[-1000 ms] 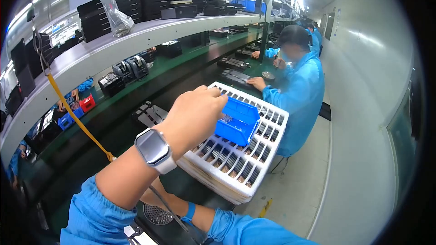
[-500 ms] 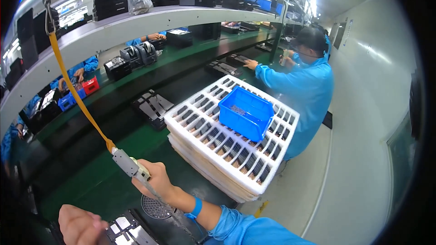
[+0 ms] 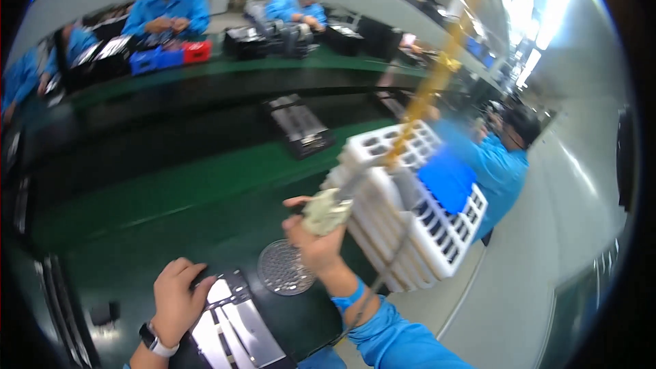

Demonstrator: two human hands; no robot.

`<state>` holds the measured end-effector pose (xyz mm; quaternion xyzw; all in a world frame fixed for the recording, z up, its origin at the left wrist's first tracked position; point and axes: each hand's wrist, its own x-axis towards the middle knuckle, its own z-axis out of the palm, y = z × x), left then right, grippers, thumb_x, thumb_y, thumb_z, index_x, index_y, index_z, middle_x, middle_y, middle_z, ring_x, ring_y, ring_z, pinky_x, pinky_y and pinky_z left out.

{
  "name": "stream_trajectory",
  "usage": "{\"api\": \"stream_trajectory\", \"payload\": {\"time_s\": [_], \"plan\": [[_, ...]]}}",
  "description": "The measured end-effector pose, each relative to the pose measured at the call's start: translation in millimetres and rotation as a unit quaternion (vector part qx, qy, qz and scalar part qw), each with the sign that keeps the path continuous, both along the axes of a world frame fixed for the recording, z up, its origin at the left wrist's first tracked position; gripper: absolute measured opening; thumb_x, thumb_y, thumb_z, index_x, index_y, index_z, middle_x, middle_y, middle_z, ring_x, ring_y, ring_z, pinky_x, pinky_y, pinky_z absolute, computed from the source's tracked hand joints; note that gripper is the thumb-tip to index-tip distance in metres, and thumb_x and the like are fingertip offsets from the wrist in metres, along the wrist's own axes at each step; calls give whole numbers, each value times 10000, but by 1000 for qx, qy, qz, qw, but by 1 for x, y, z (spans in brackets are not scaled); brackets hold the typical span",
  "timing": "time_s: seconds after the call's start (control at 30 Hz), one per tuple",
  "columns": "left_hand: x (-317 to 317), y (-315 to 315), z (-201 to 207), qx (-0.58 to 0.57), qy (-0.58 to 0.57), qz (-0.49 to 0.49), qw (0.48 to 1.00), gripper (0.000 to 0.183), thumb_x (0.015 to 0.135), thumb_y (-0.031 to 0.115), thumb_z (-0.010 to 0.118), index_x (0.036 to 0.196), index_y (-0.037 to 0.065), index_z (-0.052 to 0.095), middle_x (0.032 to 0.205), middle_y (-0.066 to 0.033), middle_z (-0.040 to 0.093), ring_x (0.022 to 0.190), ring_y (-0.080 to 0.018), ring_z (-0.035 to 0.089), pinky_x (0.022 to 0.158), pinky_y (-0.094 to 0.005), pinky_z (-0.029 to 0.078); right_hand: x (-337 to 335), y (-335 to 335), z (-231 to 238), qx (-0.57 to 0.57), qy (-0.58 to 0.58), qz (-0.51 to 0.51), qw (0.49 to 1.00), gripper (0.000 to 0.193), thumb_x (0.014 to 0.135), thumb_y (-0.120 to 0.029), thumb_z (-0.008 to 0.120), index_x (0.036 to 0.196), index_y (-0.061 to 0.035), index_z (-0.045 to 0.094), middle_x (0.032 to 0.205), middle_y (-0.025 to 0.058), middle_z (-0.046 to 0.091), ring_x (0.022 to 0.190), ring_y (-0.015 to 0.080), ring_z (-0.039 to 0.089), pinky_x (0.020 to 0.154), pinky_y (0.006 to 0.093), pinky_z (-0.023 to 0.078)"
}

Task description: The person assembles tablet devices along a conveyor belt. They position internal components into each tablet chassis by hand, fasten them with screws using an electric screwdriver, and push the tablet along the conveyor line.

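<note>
The right grip is wrapped around a pale handheld tool near centre frame; the left grip, thumb parted from its fingers, touches the edge of a flat device on the dark green table, lower left. A round dish lies between them.

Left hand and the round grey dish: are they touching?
Apart: the head view shows green tabletop between the left hand and the round grey dish.
</note>
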<state>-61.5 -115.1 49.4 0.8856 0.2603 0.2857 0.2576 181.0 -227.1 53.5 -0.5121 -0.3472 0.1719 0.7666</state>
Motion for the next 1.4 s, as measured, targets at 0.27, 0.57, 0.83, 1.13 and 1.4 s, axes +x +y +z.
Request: {"api": "stream_trajectory", "payload": {"time_s": [0.27, 0.57, 0.83, 1.13, 1.4], "plan": [[13, 17, 0, -52, 83, -18, 995, 161, 798, 212, 754, 752, 59, 725, 747, -86, 623, 730, -293, 600, 620, -389, 476, -11, 3, 13, 6, 27, -15, 1000, 253, 801, 54, 571, 1053, 40, 556, 701, 64, 559, 527, 117, 513, 516, 275, 464], [26, 13, -6, -80, 64, -36, 994, 174, 758, 196, 793, 826, 42, 749, 722, -65, 617, 706, -250, 592, 597, -359, 454, -14, 4, 16, -32, -24, -4, 999, 313, 823, -28, 512, 1113, 89, 521, 573, 59, 456, 493, 139, 439, 541, 319, 412], [24, 8, -9, -70, 58, -46, 995, 151, 767, 178, 785, 842, 50, 757, 721, -70, 612, 710, -250, 592, 607, -356, 457, -8, -1, 2, -2, -14, -48, 999, 298, 828, -25, 507, 1106, 81, 523, 578, 39, 440, 492, 136, 437, 533, 330, 415], [24, 8, -10, -80, 40, -41, 995, 154, 775, 174, 781, 841, 38, 753, 715, -73, 598, 689, -248, 585, 599, -352, 454, 11, 10, -7, 38, 24, -77, 996, 242, 799, 17, 575, 1034, 74, 554, 609, 63, 518, 456, 127, 446, 486, 308, 421], [23, 9, -11, -65, 55, -37, 996, 203, 797, 256, 755, 818, 53, 761, 704, -59, 594, 716, -253, 595, 615, -374, 470, 12, 14, -12, 26, 39, -60, 997, 223, 795, 21, 579, 1012, 69, 557, 611, 66, 515, 457, 126, 443, 486, 312, 417]]}}
